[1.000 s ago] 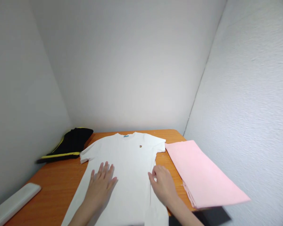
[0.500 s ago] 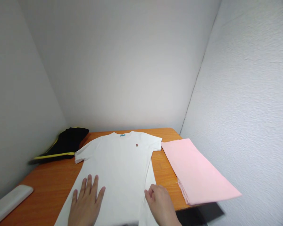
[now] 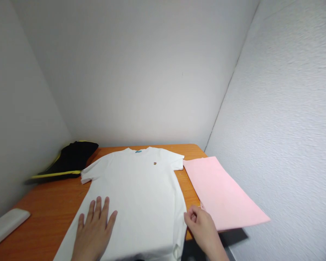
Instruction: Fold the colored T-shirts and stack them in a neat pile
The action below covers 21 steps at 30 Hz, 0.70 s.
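Note:
A white T-shirt [image 3: 136,188] lies spread flat, front up, on an orange wooden table [image 3: 46,203]. My left hand [image 3: 93,228] rests open and flat on the shirt's lower left part, fingers spread. At the shirt's right side edge, my right hand [image 3: 202,228] has its fingers curled in a pinch on the shirt's side seam, beside the pink cloth.
A folded pink cloth [image 3: 220,192] lies at the table's right edge against the wall. A black and yellow garment [image 3: 67,161] sits in the back left corner. A white flat object [image 3: 5,226] lies at the near left. Walls close in on three sides.
My right hand has drawn the shirt's right side outward, so the shirt lies wider and flatter. My left hand slid down and left across the shirt. The view shifted a little.

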{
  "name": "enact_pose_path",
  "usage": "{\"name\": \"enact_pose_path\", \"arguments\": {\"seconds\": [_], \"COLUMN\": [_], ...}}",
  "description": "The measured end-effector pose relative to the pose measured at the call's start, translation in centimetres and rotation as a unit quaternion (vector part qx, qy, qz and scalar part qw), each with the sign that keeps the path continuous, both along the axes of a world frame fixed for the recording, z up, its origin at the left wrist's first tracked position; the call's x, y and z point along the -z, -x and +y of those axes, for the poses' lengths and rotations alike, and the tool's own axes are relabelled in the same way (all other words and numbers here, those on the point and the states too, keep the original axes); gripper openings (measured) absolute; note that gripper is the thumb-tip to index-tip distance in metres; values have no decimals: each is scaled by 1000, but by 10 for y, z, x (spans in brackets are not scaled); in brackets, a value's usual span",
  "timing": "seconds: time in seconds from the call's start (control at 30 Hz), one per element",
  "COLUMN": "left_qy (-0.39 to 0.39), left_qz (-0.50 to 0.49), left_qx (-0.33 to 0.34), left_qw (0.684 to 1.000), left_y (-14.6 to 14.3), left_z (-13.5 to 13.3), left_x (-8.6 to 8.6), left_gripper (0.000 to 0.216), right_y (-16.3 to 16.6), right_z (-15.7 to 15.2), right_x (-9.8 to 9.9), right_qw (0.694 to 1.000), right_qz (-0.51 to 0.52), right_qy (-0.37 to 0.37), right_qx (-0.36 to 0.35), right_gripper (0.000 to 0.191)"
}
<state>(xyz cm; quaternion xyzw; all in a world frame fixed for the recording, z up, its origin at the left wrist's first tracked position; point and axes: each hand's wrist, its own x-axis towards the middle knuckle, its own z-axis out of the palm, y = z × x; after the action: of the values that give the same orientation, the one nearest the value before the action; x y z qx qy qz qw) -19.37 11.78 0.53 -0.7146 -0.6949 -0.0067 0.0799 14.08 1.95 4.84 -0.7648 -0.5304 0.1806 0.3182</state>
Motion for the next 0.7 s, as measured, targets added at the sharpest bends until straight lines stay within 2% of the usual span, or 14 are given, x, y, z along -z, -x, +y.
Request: {"name": "enact_pose_path", "arguments": {"seconds": [0.13,0.2,0.27,0.33,0.43,0.5,0.57,0.63,0.7], "left_qy": [9,-1,-26,-33,26,34,-10,-64,-86], "left_qz": [-23,-49,-101,-189,-300,-298,-270,-240,-218], "left_qx": [13,7,19,104,311,393,430,438,421], "left_qw": [1000,999,994,976,901,869,862,864,876], "left_y": [8,5,-11,-43,-109,-152,-187,-213,-234], "left_z": [6,6,-1,-17,-50,-70,-82,-87,-89], "left_x": [4,-1,-13,-28,-41,-33,-15,4,15], "left_gripper": [72,70,65,54,34,25,31,45,59], "right_y": [-32,-34,-30,-25,-27,-40,-61,-85,-106], "right_z": [-21,-26,-29,-28,-15,11,52,103,154], "right_x": [10,17,19,12,-15,-38,-60,-75,-83], "right_qw": [1000,998,991,984,987,992,993,985,969], "right_qz": [-8,54,131,170,100,1,-87,-166,-232], "right_qy": [4,13,22,32,50,43,16,27,80], "right_qx": [18,4,-20,-52,-115,-121,-84,-37,3], "right_gripper": [19,12,6,8,7,13,21,29,35]}}
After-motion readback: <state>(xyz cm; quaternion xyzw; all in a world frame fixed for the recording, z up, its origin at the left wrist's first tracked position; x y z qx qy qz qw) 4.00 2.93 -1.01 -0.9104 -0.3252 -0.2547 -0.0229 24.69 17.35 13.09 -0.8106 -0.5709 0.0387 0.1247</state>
